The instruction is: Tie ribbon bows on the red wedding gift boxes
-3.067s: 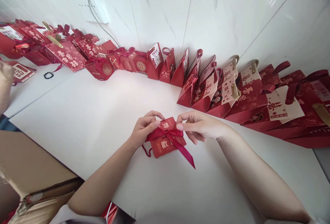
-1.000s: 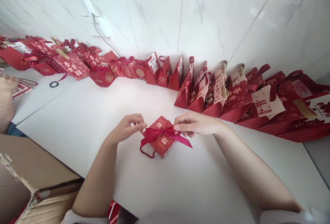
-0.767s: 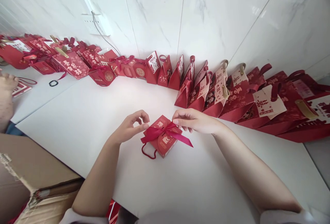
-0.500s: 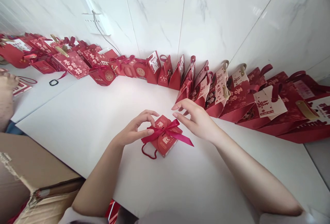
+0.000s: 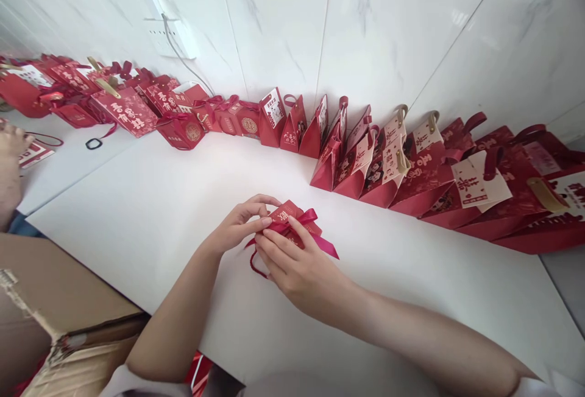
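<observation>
A small red gift box (image 5: 285,209) with gold lettering lies on the white table, tied with a bright crimson ribbon bow (image 5: 309,215). A dark red cord loop (image 5: 253,261) sticks out at its lower left. My left hand (image 5: 242,224) is closed on the far left edge of the box, thumb on top beside the bow. Over the near side of the box lies my right hand (image 5: 304,266), its fingers reaching across the ribbon toward my left thumb. It covers most of the box front and the ribbon's knot.
Red gift boxes and bags (image 5: 409,172) line the wall from left to right. A black ring-shaped item (image 5: 94,144) lies at the left. Another person's hand (image 5: 11,141) holds a red-and-white item there. A cardboard box (image 5: 68,287) stands at the near left.
My right hand has come down from beyond the box's right side onto its near side, over the ribbon. My left hand now touches the box with thumb and fingers.
</observation>
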`<state>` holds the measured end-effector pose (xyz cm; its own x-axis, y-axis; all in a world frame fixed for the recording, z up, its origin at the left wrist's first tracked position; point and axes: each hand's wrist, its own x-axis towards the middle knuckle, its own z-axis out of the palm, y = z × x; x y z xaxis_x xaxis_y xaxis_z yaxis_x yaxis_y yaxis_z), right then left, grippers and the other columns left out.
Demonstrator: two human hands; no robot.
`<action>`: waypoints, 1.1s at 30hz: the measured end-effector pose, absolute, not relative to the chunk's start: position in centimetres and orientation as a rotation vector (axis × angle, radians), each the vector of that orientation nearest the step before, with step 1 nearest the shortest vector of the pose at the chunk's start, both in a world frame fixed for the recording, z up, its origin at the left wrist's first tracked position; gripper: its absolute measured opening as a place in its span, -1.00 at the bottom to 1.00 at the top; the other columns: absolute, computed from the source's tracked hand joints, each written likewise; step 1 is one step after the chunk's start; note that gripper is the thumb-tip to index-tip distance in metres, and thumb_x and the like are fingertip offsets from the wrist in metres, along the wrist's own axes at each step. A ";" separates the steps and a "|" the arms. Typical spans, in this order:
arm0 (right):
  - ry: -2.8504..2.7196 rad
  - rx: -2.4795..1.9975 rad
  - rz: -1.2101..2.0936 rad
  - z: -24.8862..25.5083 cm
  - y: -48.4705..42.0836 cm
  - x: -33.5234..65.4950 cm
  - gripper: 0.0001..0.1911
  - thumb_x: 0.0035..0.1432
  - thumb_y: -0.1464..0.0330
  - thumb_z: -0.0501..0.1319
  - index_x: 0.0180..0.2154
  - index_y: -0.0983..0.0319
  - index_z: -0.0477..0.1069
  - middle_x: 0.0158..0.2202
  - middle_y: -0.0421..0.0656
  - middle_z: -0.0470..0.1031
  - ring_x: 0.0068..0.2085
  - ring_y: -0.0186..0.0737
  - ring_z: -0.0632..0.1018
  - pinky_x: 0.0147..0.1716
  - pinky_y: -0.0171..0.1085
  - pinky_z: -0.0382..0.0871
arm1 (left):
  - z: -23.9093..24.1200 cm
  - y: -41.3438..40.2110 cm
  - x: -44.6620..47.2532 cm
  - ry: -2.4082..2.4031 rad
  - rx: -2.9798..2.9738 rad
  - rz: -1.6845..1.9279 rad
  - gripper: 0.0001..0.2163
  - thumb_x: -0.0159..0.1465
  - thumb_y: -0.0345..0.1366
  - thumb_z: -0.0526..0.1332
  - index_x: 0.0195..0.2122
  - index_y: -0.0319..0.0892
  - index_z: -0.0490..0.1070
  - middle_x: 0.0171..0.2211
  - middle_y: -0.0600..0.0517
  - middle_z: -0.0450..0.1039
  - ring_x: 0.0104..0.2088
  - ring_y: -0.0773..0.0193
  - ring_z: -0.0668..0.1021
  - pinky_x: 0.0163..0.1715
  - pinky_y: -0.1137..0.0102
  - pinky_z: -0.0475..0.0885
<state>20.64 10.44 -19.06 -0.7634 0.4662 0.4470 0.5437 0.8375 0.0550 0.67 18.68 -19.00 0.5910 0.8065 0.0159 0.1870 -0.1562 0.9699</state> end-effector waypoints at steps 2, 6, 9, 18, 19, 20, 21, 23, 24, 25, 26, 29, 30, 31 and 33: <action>-2.576 -0.727 -0.047 -18.2 10.6 21.3 -0.62 0.31 0.53 0.03 0.12 0.38 0.36 0.18 0.10 0.39 0.24 0.03 0.34 0.32 0.22 0.03 | -19.2 18.6 1.0 0.874 1.632 0.693 -0.69 0.32 -0.15 0.19 -0.52 -0.20 0.34 0.04 -0.09 0.38 0.05 0.06 0.48 0.12 0.16 0.34; -2.597 -0.630 0.372 -15.5 11.3 23.5 -0.60 0.25 0.58 0.09 0.11 0.32 0.36 0.15 -0.01 0.44 0.23 -0.18 0.36 0.30 -0.08 0.16 | -19.5 18.6 1.6 0.957 1.603 0.752 -0.65 0.34 -0.12 0.15 -0.54 -0.20 0.28 -0.03 -0.07 0.42 -0.01 0.10 0.48 0.09 0.19 0.33; -2.633 -0.570 0.576 -13.8 11.8 25.4 -0.57 0.19 0.59 0.15 0.10 0.26 0.38 0.14 -0.07 0.45 0.24 -0.22 0.35 0.23 -0.18 0.26 | -19.9 18.6 2.0 1.002 1.578 0.810 -0.64 0.33 -0.10 0.15 -0.54 -0.19 0.25 -0.07 -0.07 0.43 -0.04 0.11 0.48 0.06 0.21 0.35; -2.769 -0.578 0.788 -13.5 11.6 26.2 -0.58 0.14 0.42 0.31 0.06 0.27 0.43 0.08 -0.02 0.49 0.09 -0.09 0.49 0.04 -0.14 0.38 | -20.7 18.4 2.6 1.106 1.673 0.926 -0.65 0.34 -0.14 0.13 -0.55 -0.18 0.19 -0.15 -0.04 0.42 -0.15 0.20 0.46 -0.09 0.30 0.36; -2.768 -0.576 0.792 -13.5 11.6 26.1 -0.59 0.13 0.41 0.31 0.04 0.27 0.43 0.07 -0.02 0.50 0.07 -0.09 0.50 0.04 -0.14 0.37 | -20.7 18.4 2.6 1.111 1.686 0.926 -0.66 0.34 -0.14 0.13 -0.55 -0.18 0.19 -0.15 -0.04 0.42 -0.16 0.21 0.46 -0.11 0.30 0.36; -2.761 -0.578 0.794 -13.5 11.6 26.0 -0.60 0.13 0.40 0.31 0.04 0.26 0.44 0.05 -0.02 0.51 0.06 -0.09 0.51 0.03 -0.15 0.37 | -20.7 18.4 2.6 1.114 1.696 0.919 -0.65 0.34 -0.14 0.12 -0.54 -0.18 0.18 -0.16 -0.05 0.42 -0.17 0.21 0.46 -0.12 0.30 0.36; -2.754 -0.585 0.795 -13.5 11.6 26.0 -0.61 0.14 0.38 0.31 0.03 0.25 0.44 0.04 -0.03 0.52 0.04 -0.09 0.51 0.02 -0.14 0.37 | -20.6 18.4 2.5 1.112 1.704 0.903 -0.65 0.35 -0.13 0.11 -0.53 -0.18 0.18 -0.15 -0.05 0.42 -0.17 0.21 0.46 -0.12 0.30 0.37; -2.744 -0.601 0.799 -13.5 11.4 26.0 -0.62 0.14 0.35 0.31 0.02 0.24 0.45 0.01 -0.03 0.53 0.01 -0.07 0.53 0.01 -0.13 0.37 | -20.3 18.4 2.3 1.092 1.725 0.852 -0.65 0.34 -0.10 0.12 -0.52 -0.18 0.15 -0.13 -0.07 0.42 -0.15 0.19 0.47 -0.11 0.29 0.38; -2.740 -0.602 0.806 -13.4 11.4 26.0 -0.63 0.14 0.34 0.31 0.01 0.24 0.46 0.00 -0.03 0.54 0.01 -0.07 0.53 0.01 -0.13 0.37 | -20.2 18.3 2.2 1.074 1.744 0.822 -0.66 0.32 -0.09 0.15 -0.50 -0.17 0.14 -0.11 -0.07 0.42 -0.13 0.18 0.47 -0.10 0.28 0.38; -2.736 -0.596 0.821 -13.4 11.3 26.1 -0.64 0.14 0.33 0.32 0.00 0.23 0.47 -0.02 -0.04 0.55 0.01 -0.07 0.53 0.02 -0.12 0.36 | -20.0 18.3 2.1 1.055 1.772 0.795 -0.66 0.29 -0.09 0.20 -0.48 -0.17 0.13 -0.09 -0.08 0.41 -0.11 0.17 0.47 -0.08 0.27 0.38; -2.734 -0.582 0.846 -13.3 11.3 26.2 -0.65 0.14 0.33 0.32 -0.01 0.23 0.47 -0.03 -0.05 0.56 0.01 -0.07 0.53 0.03 -0.12 0.35 | -19.9 18.2 2.0 1.042 1.806 0.771 -0.65 0.25 -0.09 0.25 -0.46 -0.16 0.12 -0.07 -0.08 0.41 -0.08 0.15 0.47 -0.06 0.26 0.38; -2.716 -0.558 0.990 -12.9 11.6 26.8 -0.76 0.18 0.31 0.30 -0.09 0.17 0.51 -0.12 -0.12 0.60 -0.07 -0.11 0.57 -0.03 -0.16 0.37 | -19.5 18.0 1.9 1.025 1.859 0.712 -0.62 0.15 -0.13 0.36 -0.41 -0.15 0.13 -0.03 -0.08 0.39 -0.05 0.13 0.47 -0.05 0.24 0.40; -2.689 -0.583 1.051 -12.8 11.9 27.1 -0.82 0.21 0.30 0.28 -0.13 0.16 0.52 -0.16 -0.15 0.61 -0.12 -0.13 0.59 -0.09 -0.19 0.38 | -19.4 17.9 1.8 1.017 1.839 0.690 -0.63 0.15 -0.14 0.37 -0.38 -0.15 0.13 -0.01 -0.08 0.38 -0.06 0.13 0.48 -0.07 0.25 0.42; -2.637 -0.644 1.109 -12.7 12.3 27.4 -0.86 0.23 0.28 0.26 -0.17 0.14 0.51 -0.21 -0.17 0.61 -0.19 -0.16 0.59 -0.16 -0.21 0.39 | -19.3 17.8 1.8 1.004 1.804 0.670 -0.64 0.16 -0.15 0.37 -0.34 -0.14 0.15 0.02 -0.08 0.36 -0.09 0.15 0.50 -0.11 0.26 0.44; -2.449 -0.875 1.182 -12.6 13.2 27.9 -0.85 0.29 0.23 0.19 -0.20 0.14 0.47 -0.33 -0.20 0.60 -0.32 -0.21 0.59 -0.31 -0.26 0.38 | -19.1 17.6 1.7 0.970 1.736 0.631 -0.66 0.17 -0.16 0.36 -0.21 -0.12 0.20 0.07 -0.08 0.32 -0.10 0.17 0.52 -0.16 0.27 0.48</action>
